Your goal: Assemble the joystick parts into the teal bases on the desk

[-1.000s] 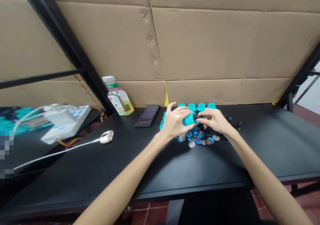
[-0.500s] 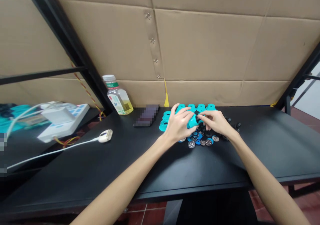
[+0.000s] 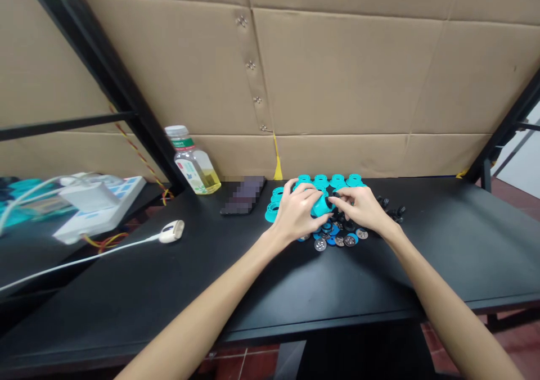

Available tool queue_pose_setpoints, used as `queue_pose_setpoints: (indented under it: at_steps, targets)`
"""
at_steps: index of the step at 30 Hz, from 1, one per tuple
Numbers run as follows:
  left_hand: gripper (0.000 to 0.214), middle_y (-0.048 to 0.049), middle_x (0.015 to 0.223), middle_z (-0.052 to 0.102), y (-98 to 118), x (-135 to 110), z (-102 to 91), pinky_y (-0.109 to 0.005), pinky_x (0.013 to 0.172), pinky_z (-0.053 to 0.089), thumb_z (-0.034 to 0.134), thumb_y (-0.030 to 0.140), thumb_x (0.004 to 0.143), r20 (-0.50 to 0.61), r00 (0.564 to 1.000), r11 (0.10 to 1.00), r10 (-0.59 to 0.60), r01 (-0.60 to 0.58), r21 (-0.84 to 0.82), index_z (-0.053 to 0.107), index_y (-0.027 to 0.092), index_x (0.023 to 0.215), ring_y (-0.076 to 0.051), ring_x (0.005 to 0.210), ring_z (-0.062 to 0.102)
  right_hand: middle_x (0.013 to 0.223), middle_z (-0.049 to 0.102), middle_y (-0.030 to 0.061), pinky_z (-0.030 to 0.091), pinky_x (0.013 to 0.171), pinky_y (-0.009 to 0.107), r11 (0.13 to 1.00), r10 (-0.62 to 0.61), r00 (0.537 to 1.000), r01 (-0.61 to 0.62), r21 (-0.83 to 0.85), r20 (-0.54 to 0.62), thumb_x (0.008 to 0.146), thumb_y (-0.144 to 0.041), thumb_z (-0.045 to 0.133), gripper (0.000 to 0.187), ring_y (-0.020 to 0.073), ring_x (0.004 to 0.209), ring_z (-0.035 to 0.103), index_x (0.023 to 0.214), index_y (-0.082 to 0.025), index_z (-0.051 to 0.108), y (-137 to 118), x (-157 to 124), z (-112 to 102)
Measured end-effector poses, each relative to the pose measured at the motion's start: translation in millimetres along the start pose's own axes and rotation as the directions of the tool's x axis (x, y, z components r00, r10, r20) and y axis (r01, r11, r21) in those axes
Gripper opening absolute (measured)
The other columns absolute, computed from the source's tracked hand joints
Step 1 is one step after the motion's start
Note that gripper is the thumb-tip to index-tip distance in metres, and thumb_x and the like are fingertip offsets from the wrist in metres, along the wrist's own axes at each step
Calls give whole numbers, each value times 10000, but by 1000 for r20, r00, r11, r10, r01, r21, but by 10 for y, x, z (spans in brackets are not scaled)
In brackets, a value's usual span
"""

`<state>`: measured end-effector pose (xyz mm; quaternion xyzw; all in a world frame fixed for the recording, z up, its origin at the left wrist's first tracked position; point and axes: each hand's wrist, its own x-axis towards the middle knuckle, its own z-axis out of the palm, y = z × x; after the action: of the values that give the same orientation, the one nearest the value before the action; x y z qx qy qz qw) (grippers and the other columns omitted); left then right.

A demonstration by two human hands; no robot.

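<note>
Teal plastic spool (image 3: 321, 204), black tip (image 3: 329, 202), between left hand (image 3: 297, 212), right hand (image 3: 363, 208)

The left hand (image 3: 297, 211) and right hand (image 3: 363, 208) hide most of the teal plastic piece (image 3: 321, 204) between them. The smartphone (image 3: 242, 195) near the worktop's back edge is pixelated. The small grey discs (image 3: 320, 245) are too small to read, and the teal clutter (image 3: 19, 188) beyond the worktop is blurred and cut off by the picture's left edge.
</note>
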<state>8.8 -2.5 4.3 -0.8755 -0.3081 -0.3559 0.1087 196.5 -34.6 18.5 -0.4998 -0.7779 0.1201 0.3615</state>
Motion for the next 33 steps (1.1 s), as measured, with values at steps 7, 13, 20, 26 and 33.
queue_pose_setpoints:
  at_steps: [7, 13, 20, 26, 33]
  targets:
    - [321, -71, 890, 736, 2, 9, -2, -451, 893, 395, 635, 455, 754, 4, 987, 986, -162, 162, -30, 697, 182, 910, -259, 908, 630, 743, 664, 20, 429, 528, 253, 979, 3, 1000, -2, 205, -1, 864, -298, 534, 259, 110, 489, 551, 1052, -161, 649, -54, -4, 31]
    - [314, -65, 896, 728, -1, 1, 12, -441, 886, 392, 646, 447, 758, 37, 991, 991, -130, 132, -34, 691, 186, 926, -252, 921, 610, 678, 648, 16, 429, 549, 259, 987, 2, 999, 6, 161, -51, 885, -351, 525, 223, 127, 546, 556, 851, -183, 668, -92, -9, 39]
    - [367, -69, 899, 725, -34, -6, 32, -417, 852, 422, 685, 468, 730, -61, 991, 988, -121, 115, -103, 692, 176, 953, -248, 900, 618, 1024, 656, 58, 461, 672, 292, 992, -68, 992, 79, 102, -105, 869, -260, 512, 201, 141, 718, 584, 1031, -198, 613, -23, 3, 51]
    - [294, -67, 922, 728, -2, -27, 49, -441, 892, 396, 663, 381, 761, -112, 994, 999, 16, -20, -34, 666, 178, 974, -254, 936, 608, 716, 617, 3, 384, 565, 262, 994, 4, 997, 5, 110, -78, 928, -364, 433, 269, 111, 549, 477, 839, -190, 619, -80, -3, 59]
    - [294, -74, 938, 722, 5, -17, 38, -467, 922, 380, 661, 359, 747, -80, 997, 999, 24, -26, -30, 669, 188, 985, -260, 938, 603, 842, 609, 17, 421, 616, 269, 995, 46, 991, -34, 95, -130, 825, -290, 547, 228, 106, 575, 504, 1026, -193, 592, -70, 15, 73]
